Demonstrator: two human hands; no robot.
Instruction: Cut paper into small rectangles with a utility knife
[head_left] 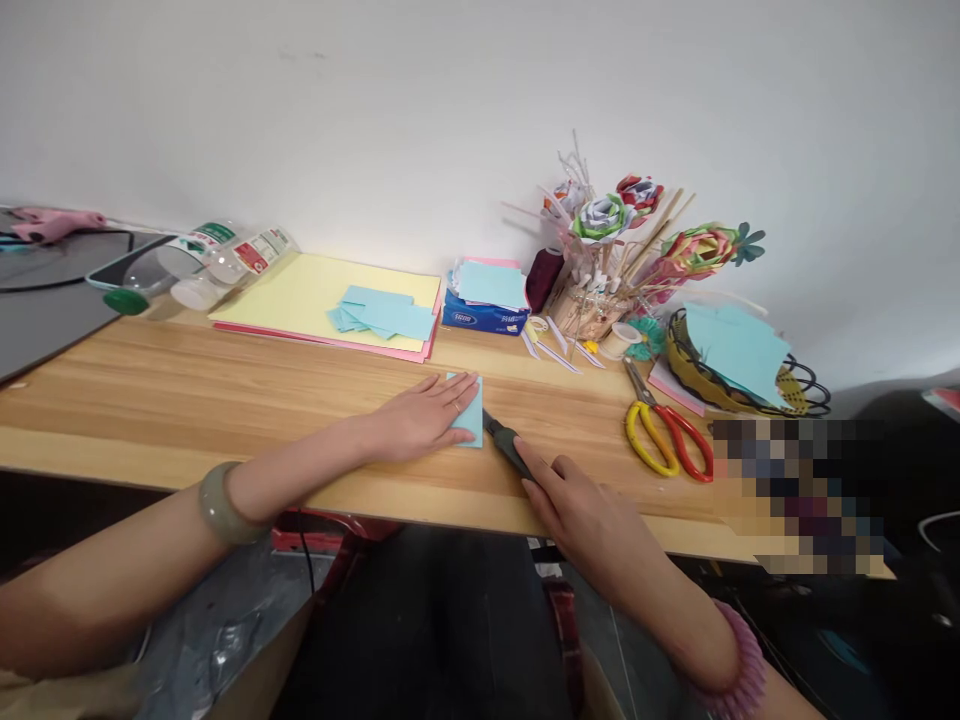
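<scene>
A small light-blue paper (470, 425) lies on the wooden table (225, 385) near the middle. My left hand (420, 418) rests flat on its left part, fingers stretched out, holding nothing in its grasp. Just to the right, my right hand (574, 500) is closed around the dark green handle of a utility knife (510, 447). The knife's tip points up and left, close to the paper's right edge; whether it touches the paper cannot be made out.
Behind are yellow sheets (300, 290) with blue pieces, a tissue box (480, 315) and a pot of paper flowers (592, 310). Scissors (664, 430) and a basket (690, 365) stand right. Plastic bottles (225, 265) lie at the left.
</scene>
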